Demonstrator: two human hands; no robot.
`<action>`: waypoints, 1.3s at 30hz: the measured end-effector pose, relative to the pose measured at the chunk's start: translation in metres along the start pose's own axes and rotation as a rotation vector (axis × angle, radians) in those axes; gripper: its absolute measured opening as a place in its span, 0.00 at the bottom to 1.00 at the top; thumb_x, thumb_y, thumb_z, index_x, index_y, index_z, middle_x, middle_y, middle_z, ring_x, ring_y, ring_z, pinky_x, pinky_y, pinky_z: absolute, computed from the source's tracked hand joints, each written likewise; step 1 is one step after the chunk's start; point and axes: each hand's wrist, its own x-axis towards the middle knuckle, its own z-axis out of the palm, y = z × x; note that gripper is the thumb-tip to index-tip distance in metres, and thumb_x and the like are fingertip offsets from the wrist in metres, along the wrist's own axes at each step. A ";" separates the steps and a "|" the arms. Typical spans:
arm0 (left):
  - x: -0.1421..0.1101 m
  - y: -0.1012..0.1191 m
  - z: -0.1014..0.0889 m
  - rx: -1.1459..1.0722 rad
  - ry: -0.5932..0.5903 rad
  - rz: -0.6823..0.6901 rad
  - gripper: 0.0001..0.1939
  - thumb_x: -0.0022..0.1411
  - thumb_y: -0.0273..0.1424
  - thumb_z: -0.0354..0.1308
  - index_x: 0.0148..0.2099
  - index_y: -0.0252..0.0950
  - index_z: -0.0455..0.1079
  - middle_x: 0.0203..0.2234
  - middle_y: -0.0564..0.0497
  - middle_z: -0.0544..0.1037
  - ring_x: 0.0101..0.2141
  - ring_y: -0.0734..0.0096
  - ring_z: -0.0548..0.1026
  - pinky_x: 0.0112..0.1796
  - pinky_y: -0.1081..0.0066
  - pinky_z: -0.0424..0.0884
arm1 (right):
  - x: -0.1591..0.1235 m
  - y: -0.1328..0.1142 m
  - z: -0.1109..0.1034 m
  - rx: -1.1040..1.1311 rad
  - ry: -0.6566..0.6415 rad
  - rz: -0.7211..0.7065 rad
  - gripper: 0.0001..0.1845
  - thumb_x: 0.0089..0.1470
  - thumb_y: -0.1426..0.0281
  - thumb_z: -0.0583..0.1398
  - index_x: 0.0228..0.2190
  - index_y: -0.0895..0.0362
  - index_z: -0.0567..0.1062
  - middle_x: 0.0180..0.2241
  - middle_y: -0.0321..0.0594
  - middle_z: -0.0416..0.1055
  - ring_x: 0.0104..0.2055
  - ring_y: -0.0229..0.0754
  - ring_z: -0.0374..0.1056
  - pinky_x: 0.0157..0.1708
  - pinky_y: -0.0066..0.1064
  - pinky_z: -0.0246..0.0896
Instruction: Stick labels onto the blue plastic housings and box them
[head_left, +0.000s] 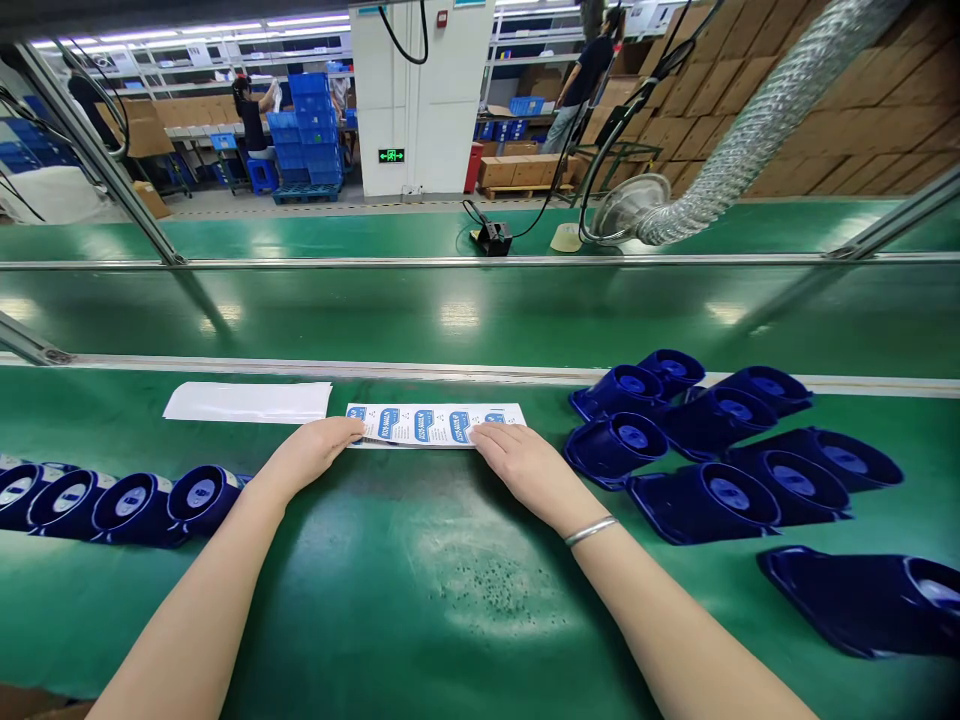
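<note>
Labels (pixel 424 425), blurry blue txt (pixel 460 427), LH (pixel 321 447) + RH (pixel 525 465) touching

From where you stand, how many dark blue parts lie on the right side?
9 blue parts: five in the cluster's farther half, three just nearer, one apart, nearest the camera. Some overlap, so another may be hidden.

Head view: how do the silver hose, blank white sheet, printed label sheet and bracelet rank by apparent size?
1. Silver hose, clearly largest.
2. Blank white sheet and printed label sheet: too alike to rank, with both hands covering parts of the label sheet.
3. Bracelet, smallest.
</note>
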 end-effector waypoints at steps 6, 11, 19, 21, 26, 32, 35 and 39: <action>0.001 0.008 0.008 -0.285 0.161 -0.162 0.33 0.66 0.42 0.59 0.70 0.41 0.57 0.69 0.43 0.56 0.67 0.58 0.59 0.63 0.57 0.65 | 0.005 -0.002 -0.004 -0.038 0.105 0.042 0.06 0.56 0.73 0.61 0.37 0.58 0.76 0.36 0.36 0.73 0.41 0.31 0.62 0.42 0.26 0.49; 0.002 0.010 0.016 -0.558 0.238 -0.288 0.35 0.64 0.36 0.60 0.70 0.41 0.53 0.69 0.42 0.56 0.69 0.56 0.57 0.64 0.55 0.65 | 0.005 -0.002 -0.002 -0.024 0.134 0.060 0.03 0.54 0.72 0.63 0.33 0.59 0.74 0.31 0.35 0.71 0.38 0.30 0.57 0.42 0.25 0.47; 0.012 0.032 0.021 -0.969 0.374 -0.483 0.34 0.68 0.43 0.58 0.67 0.31 0.53 0.56 0.35 0.73 0.54 0.59 0.77 0.55 0.57 0.76 | 0.002 0.002 -0.003 0.023 0.123 0.027 0.06 0.55 0.72 0.63 0.37 0.58 0.74 0.36 0.33 0.72 0.42 0.29 0.60 0.45 0.23 0.52; 0.015 0.034 0.024 -1.022 0.392 -0.562 0.31 0.68 0.38 0.59 0.65 0.28 0.57 0.52 0.34 0.76 0.49 0.60 0.79 0.52 0.58 0.78 | 0.003 0.001 -0.004 0.039 0.106 -0.009 0.07 0.54 0.72 0.63 0.38 0.57 0.75 0.37 0.32 0.73 0.43 0.28 0.61 0.47 0.23 0.54; 0.018 0.037 0.024 -1.088 0.390 -0.618 0.36 0.60 0.29 0.67 0.66 0.30 0.57 0.45 0.38 0.80 0.42 0.59 0.82 0.43 0.59 0.81 | 0.011 -0.006 -0.007 0.054 0.101 -0.026 0.15 0.57 0.64 0.62 0.45 0.55 0.75 0.49 0.32 0.73 0.53 0.30 0.64 0.57 0.26 0.58; 0.018 0.044 0.029 -1.041 0.424 -0.527 0.39 0.54 0.39 0.73 0.63 0.32 0.62 0.38 0.42 0.82 0.37 0.59 0.82 0.38 0.61 0.80 | 0.013 -0.011 -0.004 -0.034 0.092 0.112 0.33 0.58 0.53 0.59 0.58 0.60 0.68 0.61 0.37 0.65 0.67 0.38 0.57 0.65 0.35 0.53; 0.019 0.045 0.036 -0.985 0.471 -0.469 0.36 0.54 0.41 0.72 0.60 0.34 0.66 0.39 0.44 0.83 0.38 0.60 0.82 0.43 0.60 0.79 | 0.009 -0.010 0.005 -0.019 0.091 0.155 0.37 0.57 0.50 0.58 0.59 0.62 0.66 0.59 0.41 0.67 0.64 0.38 0.60 0.64 0.35 0.54; 0.018 0.042 0.041 -0.934 0.460 -0.398 0.29 0.58 0.44 0.69 0.56 0.36 0.69 0.43 0.45 0.82 0.42 0.60 0.81 0.46 0.60 0.78 | 0.007 -0.004 0.013 0.081 0.111 0.246 0.36 0.55 0.49 0.60 0.57 0.61 0.69 0.45 0.41 0.74 0.49 0.33 0.66 0.53 0.28 0.59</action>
